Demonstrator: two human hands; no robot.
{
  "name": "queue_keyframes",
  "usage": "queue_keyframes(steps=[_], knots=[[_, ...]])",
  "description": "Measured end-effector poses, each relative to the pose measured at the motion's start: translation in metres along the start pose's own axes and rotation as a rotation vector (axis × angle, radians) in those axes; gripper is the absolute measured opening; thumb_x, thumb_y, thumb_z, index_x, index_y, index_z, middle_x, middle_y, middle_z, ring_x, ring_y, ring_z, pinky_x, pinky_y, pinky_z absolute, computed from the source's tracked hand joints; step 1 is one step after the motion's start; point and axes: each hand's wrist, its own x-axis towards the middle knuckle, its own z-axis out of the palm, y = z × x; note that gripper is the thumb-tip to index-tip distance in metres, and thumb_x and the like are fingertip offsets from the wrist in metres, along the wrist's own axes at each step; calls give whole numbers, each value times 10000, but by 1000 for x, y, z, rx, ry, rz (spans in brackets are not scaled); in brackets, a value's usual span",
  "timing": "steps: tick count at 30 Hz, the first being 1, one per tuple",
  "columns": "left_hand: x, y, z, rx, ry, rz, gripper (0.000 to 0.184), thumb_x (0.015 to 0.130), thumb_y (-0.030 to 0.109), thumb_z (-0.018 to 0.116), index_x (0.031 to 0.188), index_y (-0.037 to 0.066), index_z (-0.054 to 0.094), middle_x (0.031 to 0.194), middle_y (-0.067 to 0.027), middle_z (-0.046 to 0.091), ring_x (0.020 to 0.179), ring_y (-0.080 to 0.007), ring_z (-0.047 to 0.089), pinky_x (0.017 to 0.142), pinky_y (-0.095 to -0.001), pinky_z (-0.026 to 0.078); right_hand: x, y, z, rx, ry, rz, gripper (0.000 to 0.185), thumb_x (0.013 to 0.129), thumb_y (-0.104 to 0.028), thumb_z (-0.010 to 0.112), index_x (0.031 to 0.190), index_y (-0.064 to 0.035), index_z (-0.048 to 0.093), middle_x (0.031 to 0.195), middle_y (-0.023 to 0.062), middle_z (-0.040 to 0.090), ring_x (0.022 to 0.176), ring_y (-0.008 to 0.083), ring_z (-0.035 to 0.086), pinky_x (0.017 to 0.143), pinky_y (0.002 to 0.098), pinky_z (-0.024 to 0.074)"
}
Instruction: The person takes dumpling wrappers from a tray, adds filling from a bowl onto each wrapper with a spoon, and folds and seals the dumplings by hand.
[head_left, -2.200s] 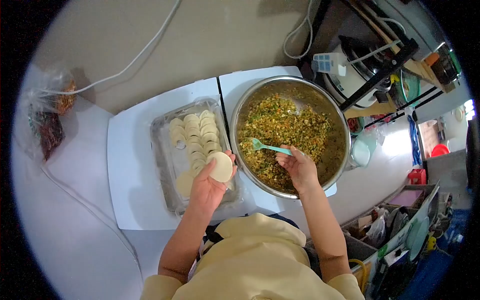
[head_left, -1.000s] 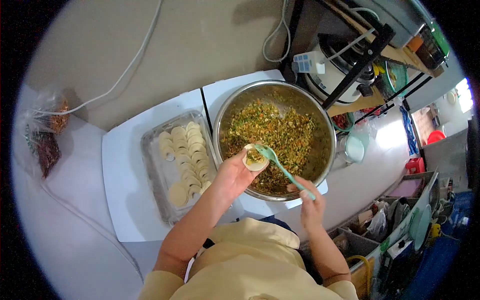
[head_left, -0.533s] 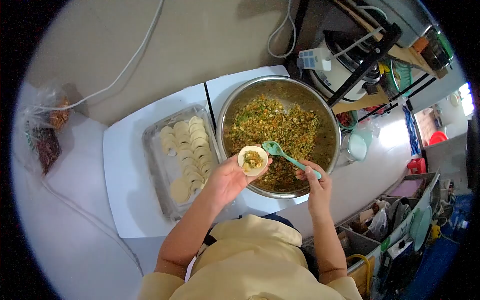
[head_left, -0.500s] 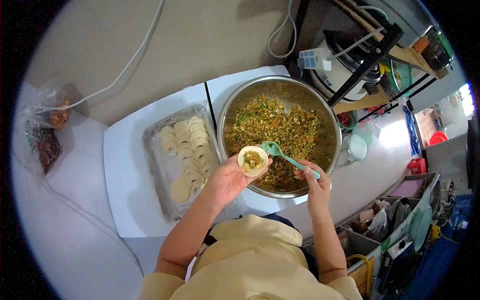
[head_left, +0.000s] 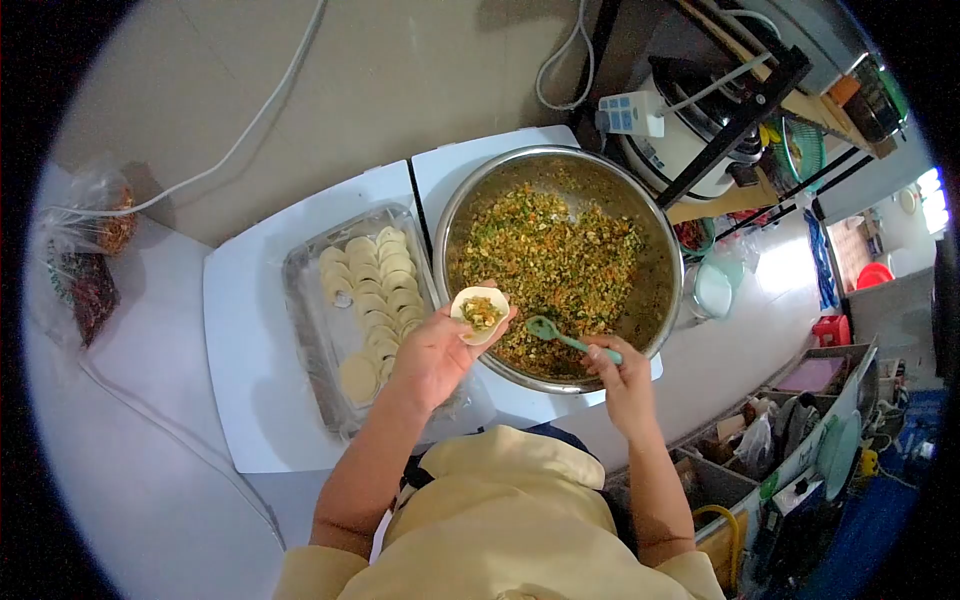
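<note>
A round dumpling wrapper [head_left: 466,332] with chopped filling on it rests in the fingers of my left hand [head_left: 432,362], by the near left rim of the bowl. My right hand [head_left: 625,385] grips the handle of a light green spoon [head_left: 570,341]. The spoon's head is over the near part of the chopped vegetable filling [head_left: 550,260], apart from the wrapper. That filling lies in a wide steel bowl [head_left: 660,285]. Left of the bowl, a clear plastic tray [head_left: 318,375] holds overlapping rows of round wrappers [head_left: 368,292].
Tray and bowl stand on a white table [head_left: 245,330] against a wall. A rice cooker [head_left: 690,165] and a power strip [head_left: 632,113] are by the black-framed shelf at back right. Plastic bags [head_left: 95,260] lie at far left. Bins with assorted items [head_left: 740,440] stand at lower right.
My left hand has moved left with the filled wrapper, away from the spoon. My right hand has shifted slightly down, and the spoon's head is now lower, over the filling.
</note>
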Motion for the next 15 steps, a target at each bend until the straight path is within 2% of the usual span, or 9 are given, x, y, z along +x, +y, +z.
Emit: queue_keyframes(steps=[1, 3, 5, 9, 11, 15], knots=[[-1, 1, -1, -32, -10, 14, 517, 835, 66, 489, 1306, -94, 349, 1309, -245, 431, 1237, -377, 416, 1058, -406, 361, -3, -1, 1, -86, -64, 14, 240, 930, -166, 528, 1013, 38, 622, 800, 61, 611, 738, 99, 547, 672, 236, 450], [-2, 2, 2, -65, -19, 27, 497, 861, 94, 492, 1303, -90, 357, 1304, -242, 436, 1234, -375, 419, 1058, -406, 361, -5, 3, 4, -43, -66, -19, 249, 938, -176, 517, 1021, 35, 621, 801, 62, 614, 733, 95, 539, 653, 233, 442], [-3, 5, 12, -113, 27, -22, 475, 900, 151, 497, 1295, -80, 373, 1293, -238, 448, 1220, -380, 433, 1045, -402, 379, -5, 4, 5, 107, -73, 71, 251, 941, -173, 509, 1036, 32, 620, 792, 55, 616, 705, 91, 531, 637, 229, 436], [-5, 2, 17, -67, 63, -28, 450, 922, 158, 481, 1293, -74, 377, 1279, -234, 463, 1203, -378, 452, 1030, -393, 400, 1, -5, 14, 183, -47, 126, 255, 941, -183, 509, 1034, 27, 622, 766, 42, 612, 669, 89, 525, 631, 227, 435], [-6, 0, 18, -41, 101, -13, 418, 924, 124, 475, 1281, -77, 393, 1269, -234, 471, 1195, -373, 462, 1024, -389, 410, 5, -4, 18, 300, -81, 205, 245, 942, -165, 509, 1012, 43, 617, 753, 66, 613, 682, 110, 544, 624, 245, 452], [-8, 0, 13, 34, 117, 12, 392, 922, 101, 473, 1265, -80, 413, 1259, -224, 481, 1190, -369, 465, 1027, -385, 411, 13, -5, 16, 404, -21, 195, 268, 933, -189, 526, 1010, 53, 612, 743, 72, 619, 653, 117, 554, 617, 249, 454]])
